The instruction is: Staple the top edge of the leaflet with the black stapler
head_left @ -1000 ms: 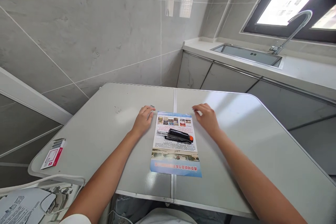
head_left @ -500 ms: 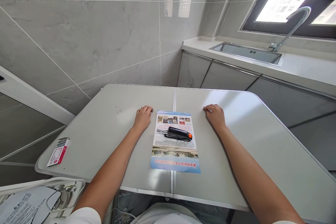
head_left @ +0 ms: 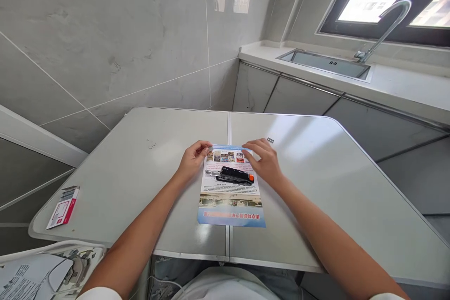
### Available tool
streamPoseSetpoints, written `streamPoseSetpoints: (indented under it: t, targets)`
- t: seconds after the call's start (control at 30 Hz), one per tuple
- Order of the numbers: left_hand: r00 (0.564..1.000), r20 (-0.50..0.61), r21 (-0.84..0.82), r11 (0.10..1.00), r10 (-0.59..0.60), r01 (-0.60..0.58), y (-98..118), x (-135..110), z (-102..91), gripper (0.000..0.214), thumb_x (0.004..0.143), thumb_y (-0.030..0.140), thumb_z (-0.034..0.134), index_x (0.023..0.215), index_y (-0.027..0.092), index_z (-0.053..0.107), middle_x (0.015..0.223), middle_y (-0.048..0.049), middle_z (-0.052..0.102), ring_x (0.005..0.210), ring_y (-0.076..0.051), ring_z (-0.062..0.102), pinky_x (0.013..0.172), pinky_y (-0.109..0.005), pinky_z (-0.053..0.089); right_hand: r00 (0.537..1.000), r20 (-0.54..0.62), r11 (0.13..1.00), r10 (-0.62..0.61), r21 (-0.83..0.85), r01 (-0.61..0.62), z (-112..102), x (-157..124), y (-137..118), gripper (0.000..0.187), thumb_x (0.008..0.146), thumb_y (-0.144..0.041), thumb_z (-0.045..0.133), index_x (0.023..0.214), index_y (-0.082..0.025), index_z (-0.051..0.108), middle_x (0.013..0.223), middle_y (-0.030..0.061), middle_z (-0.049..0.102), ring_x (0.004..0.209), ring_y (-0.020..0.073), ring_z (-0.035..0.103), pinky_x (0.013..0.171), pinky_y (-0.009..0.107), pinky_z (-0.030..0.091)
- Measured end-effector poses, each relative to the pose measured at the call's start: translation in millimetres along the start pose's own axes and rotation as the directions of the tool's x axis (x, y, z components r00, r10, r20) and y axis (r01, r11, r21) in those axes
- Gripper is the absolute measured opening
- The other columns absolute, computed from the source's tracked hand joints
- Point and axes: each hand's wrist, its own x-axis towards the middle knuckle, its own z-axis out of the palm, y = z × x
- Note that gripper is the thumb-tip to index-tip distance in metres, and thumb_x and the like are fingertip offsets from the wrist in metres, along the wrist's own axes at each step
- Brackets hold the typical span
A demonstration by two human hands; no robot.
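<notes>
A printed leaflet (head_left: 230,200) lies flat on the table, upside down to me. On top of it rests a black stapler (head_left: 234,176) with an orange end at the right and a metal tip at the left. My left hand (head_left: 192,159) is at the leaflet's far left corner, its thumb and fingers closed on the edge. My right hand (head_left: 265,161) reaches over the far right corner, thumb and fingers apart. Just beyond its knuckles sits a small dark metallic strip (head_left: 270,140), perhaps staples.
A red and white packet (head_left: 63,208) lies near the left edge of the white folding table (head_left: 168,225). Papers and cables (head_left: 38,274) are at the lower left. Behind at right are a counter with a sink (head_left: 326,64) and a faucet (head_left: 385,33); a tiled wall stands ahead.
Both hands have moved inward from the leaflet's sides to its far corners. The small metallic strip now shows on the table, where my right hand was. The view has shifted slightly.
</notes>
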Motion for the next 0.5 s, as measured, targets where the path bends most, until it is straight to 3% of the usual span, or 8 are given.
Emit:
streamPoseSetpoints:
  t: [0.1,0.17,0.23,0.33,0.4,0.5]
  targets:
    - [0.998,0.029,-0.068,0.996,-0.047,0.049,-0.5,1.8,-3.6,0.035,0.096,0.053,0.072,0.109,0.021,0.075,0.103,-0.0054,0.072,0.094,-0.018,0.067,0.091,-0.032,0.054,0.976,0.216,0.992,0.025,0.116,-0.051,6.9,-16.6,-27.1,0.030,0.101,-0.041,0.070,0.128,-0.027,0.070,0.123,0.0093,0.073,0.112,0.0279,0.067,0.098,0.046,0.057]
    - [0.997,0.040,-0.132,0.988,-0.071,0.076,-1.4,2.2,-4.9,0.036,0.095,0.055,0.073,0.111,0.022,0.077,0.097,-0.0044,0.071,0.085,-0.016,0.064,0.087,-0.031,0.054,0.939,0.344,0.990,0.011,0.127,-0.058,12.8,-32.1,-30.1,0.045,0.099,-0.044,0.073,0.140,-0.028,0.062,0.132,0.0111,0.069,0.122,0.0298,0.065,0.103,0.047,0.057]
    - [0.994,0.029,-0.201,0.974,-0.105,0.109,-0.4,1.8,-4.3,0.038,0.094,0.056,0.073,0.110,0.022,0.078,0.087,-0.0028,0.068,0.076,-0.014,0.061,0.083,-0.031,0.053,0.906,0.422,0.994,0.008,0.095,-0.053,19.9,-45.3,-26.1,0.047,0.100,-0.039,0.071,0.144,-0.028,0.059,0.129,0.0113,0.071,0.121,0.0302,0.066,0.101,0.048,0.058]
    - [0.987,0.031,-0.216,0.963,-0.155,0.158,4.6,0.2,-2.0,0.039,0.094,0.057,0.074,0.109,0.021,0.080,0.080,-0.0025,0.067,0.074,-0.014,0.061,0.083,-0.032,0.054,0.916,0.399,0.995,0.040,0.070,-0.075,28.7,-54.7,-18.1,0.039,0.100,-0.031,0.069,0.139,-0.028,0.062,0.117,0.0091,0.075,0.110,0.0288,0.071,0.094,0.046,0.061]
    - [0.988,0.055,-0.146,0.978,-0.143,0.149,8.2,-1.3,-1.4,0.038,0.093,0.055,0.076,0.109,0.021,0.080,0.091,-0.0054,0.073,0.084,-0.017,0.066,0.086,-0.033,0.054,0.945,0.317,0.990,0.083,0.086,-0.116,30.6,-54.7,-15.1,0.040,0.098,-0.029,0.071,0.137,-0.028,0.063,0.119,0.0081,0.075,0.110,0.0281,0.072,0.094,0.044,0.061]
    - [0.994,0.097,0.071,0.996,-0.054,0.047,10.7,-4.0,-2.5,0.035,0.093,0.048,0.076,0.116,0.022,0.079,0.111,-0.0073,0.077,0.098,-0.021,0.070,0.091,-0.036,0.054,0.970,0.222,0.989,0.103,0.083,-0.124,27.9,-51.7,-12.4,0.040,0.097,-0.027,0.071,0.137,-0.029,0.064,0.121,0.0076,0.076,0.112,0.0279,0.073,0.097,0.044,0.061]
